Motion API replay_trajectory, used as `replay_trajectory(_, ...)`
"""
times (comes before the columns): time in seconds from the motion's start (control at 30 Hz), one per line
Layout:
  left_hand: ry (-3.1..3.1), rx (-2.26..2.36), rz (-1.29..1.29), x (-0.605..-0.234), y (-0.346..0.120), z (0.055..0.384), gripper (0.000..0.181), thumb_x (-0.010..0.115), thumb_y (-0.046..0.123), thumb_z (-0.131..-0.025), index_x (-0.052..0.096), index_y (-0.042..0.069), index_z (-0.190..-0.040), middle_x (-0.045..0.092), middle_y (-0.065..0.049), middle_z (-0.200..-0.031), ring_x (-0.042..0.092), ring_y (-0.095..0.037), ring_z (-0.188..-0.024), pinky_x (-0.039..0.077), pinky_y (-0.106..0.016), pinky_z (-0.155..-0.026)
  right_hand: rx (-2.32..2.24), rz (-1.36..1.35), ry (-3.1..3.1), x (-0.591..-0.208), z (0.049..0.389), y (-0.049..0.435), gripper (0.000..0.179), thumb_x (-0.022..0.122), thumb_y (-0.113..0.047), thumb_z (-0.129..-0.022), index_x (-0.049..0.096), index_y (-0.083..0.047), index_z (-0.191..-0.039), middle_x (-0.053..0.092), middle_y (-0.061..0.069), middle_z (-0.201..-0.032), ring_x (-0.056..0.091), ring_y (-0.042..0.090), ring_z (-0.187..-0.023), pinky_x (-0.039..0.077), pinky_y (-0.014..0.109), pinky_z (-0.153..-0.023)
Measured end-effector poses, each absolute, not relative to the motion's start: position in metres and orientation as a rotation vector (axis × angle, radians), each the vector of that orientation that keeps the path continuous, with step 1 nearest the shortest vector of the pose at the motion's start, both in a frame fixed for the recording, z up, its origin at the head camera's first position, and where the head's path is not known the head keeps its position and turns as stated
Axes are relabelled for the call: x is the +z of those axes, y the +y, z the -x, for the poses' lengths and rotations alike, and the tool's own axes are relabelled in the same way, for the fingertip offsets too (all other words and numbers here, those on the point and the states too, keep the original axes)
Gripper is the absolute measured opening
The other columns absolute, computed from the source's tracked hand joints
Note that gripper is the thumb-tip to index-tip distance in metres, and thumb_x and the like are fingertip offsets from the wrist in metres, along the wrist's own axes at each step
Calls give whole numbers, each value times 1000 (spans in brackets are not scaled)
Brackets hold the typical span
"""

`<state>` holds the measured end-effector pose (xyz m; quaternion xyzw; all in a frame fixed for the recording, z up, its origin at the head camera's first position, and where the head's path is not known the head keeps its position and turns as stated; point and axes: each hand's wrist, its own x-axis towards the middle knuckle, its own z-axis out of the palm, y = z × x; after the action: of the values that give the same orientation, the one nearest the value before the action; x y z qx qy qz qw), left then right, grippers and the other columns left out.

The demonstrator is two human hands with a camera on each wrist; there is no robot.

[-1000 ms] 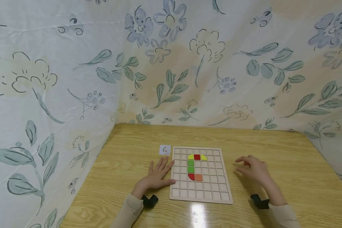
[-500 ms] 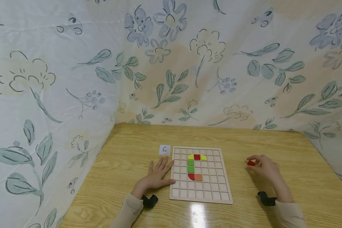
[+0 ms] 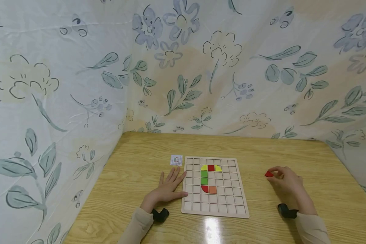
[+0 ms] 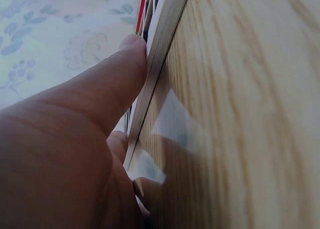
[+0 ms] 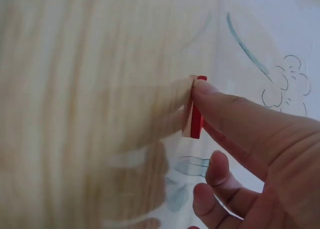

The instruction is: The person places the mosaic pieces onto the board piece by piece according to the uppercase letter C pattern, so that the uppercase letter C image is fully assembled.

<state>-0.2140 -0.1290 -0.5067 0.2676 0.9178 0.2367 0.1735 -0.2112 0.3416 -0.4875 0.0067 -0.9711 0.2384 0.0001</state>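
A pale wooden grid board (image 3: 227,200) lies on the table. My left hand (image 3: 167,189), fingers spread and straight, rests at its left side; in the left wrist view the thumb (image 4: 120,69) lies against the board's edge (image 4: 160,44). Right of the board, my right hand (image 3: 286,179) pinches a small red tile (image 3: 268,174) between thumb and fingers. In the right wrist view that red tile (image 5: 197,121) stands on edge just over the tabletop, near its own reflection; I cannot tell whether it touches. The other fingers curl loosely below it.
Yellow, red, green and orange tiles sit in the board's cells, among them a green tile (image 3: 204,181) and an orange tile (image 3: 212,189). A small printed pattern card (image 3: 176,160) lies by the board's upper left corner. Floral cloth (image 3: 219,84) hangs behind the wooden table (image 3: 140,152).
My right hand has moved right, away from the board. It showed no tile at first; now a red tile is in its pinch and has turned slightly. The left hand has stayed put.
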Motion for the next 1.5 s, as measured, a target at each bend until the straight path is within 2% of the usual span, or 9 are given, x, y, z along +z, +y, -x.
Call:
replay_trajectory(0.33,2602,679,-770,-505,-128,213,81,46,59,-89,11,21,-151,-5,-8,-156,-10,-29,-143,-12,-61,-106,775,-78,-3062,-491,215,343,32,65,-31,-87,62,-8,-109,61,11,-92,54,25,-83,31,49,-69)
replay_trajectory(0.47,2601,684,-764,-505,-129,212,80,46,59,-89,11,21,-151,-5,-8,-156,-10,-29,-143,-12,-61,-106,769,-107,-3050,-492,216,342,29,66,-28,-86,62,-8,-108,62,9,-91,54,24,-81,29,47,-68)
replay_trajectory(0.73,2606,681,-765,-503,-128,212,80,47,58,-89,11,21,-151,-4,-9,-156,-10,-30,-142,-12,-61,-106,788,-123,-3032,-490,216,339,32,65,-34,-87,62,-9,-108,59,9,-91,53,21,-79,28,47,-69)
replay_trajectory(1.1,2613,680,-759,-506,-128,213,82,46,60,-88,11,21,-151,-5,-8,-157,-10,-29,-143,-12,-61,-106,739,-241,-2965,-478,216,317,24,70,-24,-83,66,-10,-102,53,3,-80,44,13,-66,28,29,-57)
replay_trajectory(1.5,2600,693,-754,-504,-128,213,81,47,59,-88,11,21,-151,-5,-8,-157,-10,-29,-142,-13,-61,-106,726,-341,-2928,-472,214,294,22,71,-23,-82,67,-13,-102,53,1,-80,42,14,-68,24,33,-62)
